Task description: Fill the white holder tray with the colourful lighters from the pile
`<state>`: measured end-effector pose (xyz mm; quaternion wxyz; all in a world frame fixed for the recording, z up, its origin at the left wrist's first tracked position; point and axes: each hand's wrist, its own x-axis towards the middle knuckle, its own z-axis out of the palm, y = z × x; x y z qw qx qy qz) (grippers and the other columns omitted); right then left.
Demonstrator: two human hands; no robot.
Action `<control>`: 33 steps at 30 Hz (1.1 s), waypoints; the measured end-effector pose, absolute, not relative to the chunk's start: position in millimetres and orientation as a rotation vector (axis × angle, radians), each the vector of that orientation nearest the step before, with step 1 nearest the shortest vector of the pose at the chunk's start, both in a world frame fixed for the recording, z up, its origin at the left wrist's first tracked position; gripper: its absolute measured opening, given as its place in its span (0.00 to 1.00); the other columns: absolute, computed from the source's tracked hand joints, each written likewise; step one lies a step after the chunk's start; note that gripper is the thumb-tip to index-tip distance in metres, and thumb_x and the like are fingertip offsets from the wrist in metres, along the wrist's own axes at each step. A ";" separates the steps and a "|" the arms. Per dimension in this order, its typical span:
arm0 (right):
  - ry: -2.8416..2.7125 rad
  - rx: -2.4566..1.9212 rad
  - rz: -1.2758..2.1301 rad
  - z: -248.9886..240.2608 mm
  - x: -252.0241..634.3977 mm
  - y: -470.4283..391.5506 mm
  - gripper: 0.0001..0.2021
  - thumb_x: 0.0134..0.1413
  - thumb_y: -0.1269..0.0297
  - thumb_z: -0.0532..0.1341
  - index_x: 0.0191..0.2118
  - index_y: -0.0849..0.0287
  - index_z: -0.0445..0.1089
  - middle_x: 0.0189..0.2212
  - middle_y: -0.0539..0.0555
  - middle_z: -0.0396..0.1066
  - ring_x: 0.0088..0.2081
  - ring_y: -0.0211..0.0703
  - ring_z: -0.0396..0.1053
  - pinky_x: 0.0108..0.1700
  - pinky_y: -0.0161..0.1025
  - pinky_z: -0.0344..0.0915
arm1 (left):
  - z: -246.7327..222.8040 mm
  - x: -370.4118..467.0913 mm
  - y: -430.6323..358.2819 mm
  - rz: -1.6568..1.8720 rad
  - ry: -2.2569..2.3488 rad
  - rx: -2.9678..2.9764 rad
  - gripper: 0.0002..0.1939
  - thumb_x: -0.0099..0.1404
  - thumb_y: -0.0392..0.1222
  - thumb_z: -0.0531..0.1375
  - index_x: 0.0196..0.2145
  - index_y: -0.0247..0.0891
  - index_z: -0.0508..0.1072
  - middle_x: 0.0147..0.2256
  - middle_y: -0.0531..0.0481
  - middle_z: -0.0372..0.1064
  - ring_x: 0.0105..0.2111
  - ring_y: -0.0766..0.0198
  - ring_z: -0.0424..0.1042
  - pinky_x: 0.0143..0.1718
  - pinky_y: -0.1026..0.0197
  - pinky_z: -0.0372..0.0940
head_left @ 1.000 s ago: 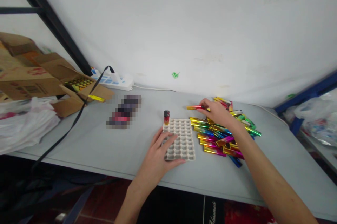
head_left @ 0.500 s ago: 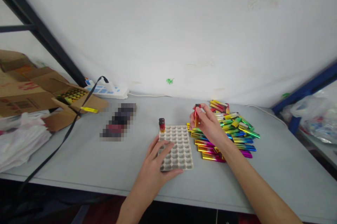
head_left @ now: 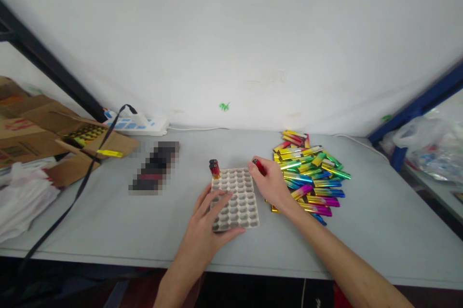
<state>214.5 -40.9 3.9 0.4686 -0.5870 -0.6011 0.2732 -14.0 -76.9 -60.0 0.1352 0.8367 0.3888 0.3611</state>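
A pale tray (head_left: 249,209) with many rounded pockets lies on the table. My left hand (head_left: 208,218) holds it at its left side and near edge, fingers spread over the pockets and thumb along the near edge. Two lighters (head_left: 214,170), red-and-gold with black tops, stand at the tray's far left corner. My right hand (head_left: 269,180) is closed around another red lighter (head_left: 259,166), just beyond the tray's far right corner; most of its body is hidden by the fingers. Right of that hand, a pile of shiny multicoloured lighters (head_left: 314,185) lies loose.
On the left are an open cardboard box (head_left: 72,165) with yellow-and-black items, a white plastic bag (head_left: 27,197) and a black strap (head_left: 81,197). A power strip (head_left: 144,125) sits by the wall. A blurred dark object (head_left: 155,168) lies left of the tray. Clear plastic bags (head_left: 434,153) are at right.
My right hand has moved left and turned, bringing the lighter from over the pile to the tray's far right corner. My left hand stays on the tray. The whole view has shifted slightly.
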 end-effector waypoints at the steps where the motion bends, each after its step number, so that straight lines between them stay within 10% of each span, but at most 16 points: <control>1: -1.482 -1.453 0.660 3.7 214.8 -40.7 0.19 0.63 0.52 0.56 0.23 0.54 0.55 0.19 0.43 0.52 0.24 0.36 0.51 0.29 0.38 0.47 | -59.8 -13.9 -77.0 1.039 1.131 2.425 0.36 0.57 0.50 0.77 0.62 0.48 0.75 0.59 0.43 0.74 0.68 0.40 0.65 0.64 0.36 0.71; 11: -1.490 -1.442 0.701 3.3 214.6 -42.6 0.19 0.67 0.46 0.60 0.31 0.54 0.64 0.21 0.43 0.59 0.25 0.38 0.57 0.30 0.37 0.52 | -57.4 -13.9 -78.6 0.996 1.140 2.417 0.36 0.57 0.49 0.77 0.62 0.48 0.74 0.59 0.43 0.73 0.69 0.39 0.65 0.64 0.34 0.70; 19: -1.729 -1.175 0.692 2.6 214.4 -40.0 0.14 0.70 0.49 0.62 0.45 0.54 0.75 0.43 0.56 0.73 0.42 0.47 0.73 0.42 0.42 0.69 | -56.9 -8.4 -82.6 0.994 1.162 2.356 0.38 0.55 0.47 0.78 0.62 0.46 0.75 0.59 0.42 0.74 0.70 0.41 0.63 0.66 0.36 0.69; 24: -1.838 -1.224 0.519 12.3 205.0 -36.4 0.14 0.71 0.51 0.62 0.40 0.55 0.75 0.30 0.52 0.72 0.32 0.45 0.70 0.39 0.42 0.67 | -59.5 -6.1 -85.5 0.993 1.194 2.366 0.38 0.55 0.47 0.78 0.62 0.45 0.74 0.60 0.42 0.73 0.70 0.39 0.63 0.66 0.36 0.69; 33: -1.948 -1.213 0.624 -6.4 189.0 -31.0 0.13 0.74 0.52 0.59 0.45 0.54 0.74 0.35 0.54 0.80 0.35 0.47 0.77 0.40 0.41 0.70 | -56.8 -4.0 -88.0 0.962 1.195 2.404 0.36 0.58 0.49 0.76 0.63 0.44 0.74 0.61 0.42 0.73 0.71 0.39 0.62 0.65 0.38 0.71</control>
